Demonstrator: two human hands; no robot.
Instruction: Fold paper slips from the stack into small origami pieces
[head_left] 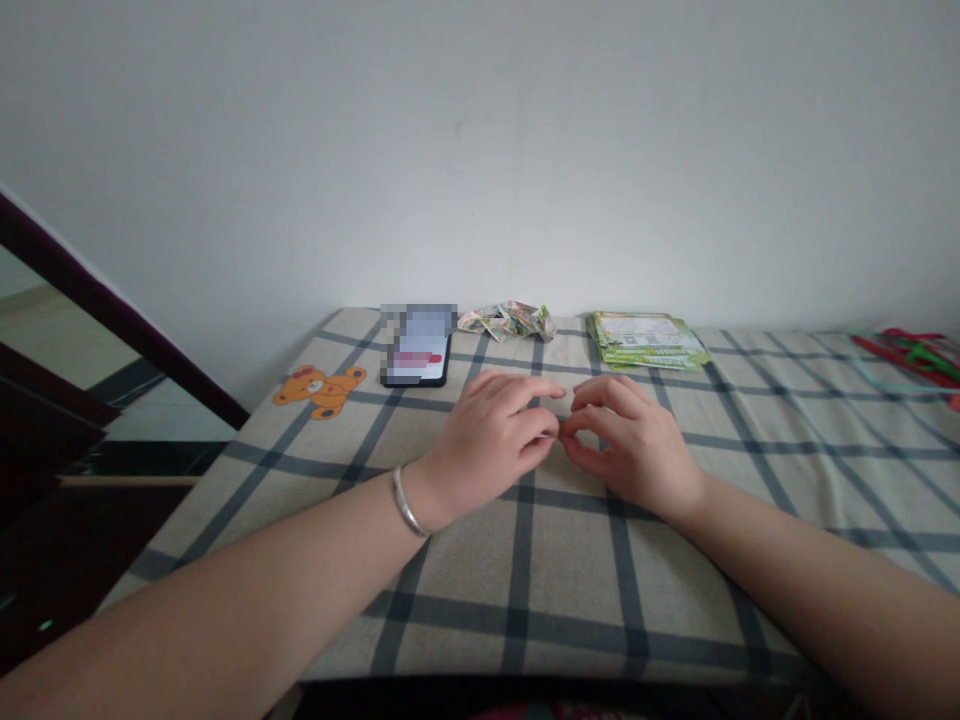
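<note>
My left hand (499, 430), with a silver bangle at its wrist, is over the middle of the checked cloth, thumb and index finger pinched together. Facing it from the right, my right hand (634, 440) has its thumb and index finger pinched too. The fingertips of both hands meet at one spot, and anything between them is too small to make out. Behind the hands lies a crumpled strip of patterned paper (510, 321) by the wall. A stack of green printed packets or cards (645, 341) sits beyond my right hand.
A phone (416, 345) with a lit, partly blurred screen lies at the back left. Near it is a flat orange bear cutout (319, 391). Red and green items (911, 352) stand at the far right. The wall (480, 150) closes off the back; dark railings (112, 300) run beyond the left edge.
</note>
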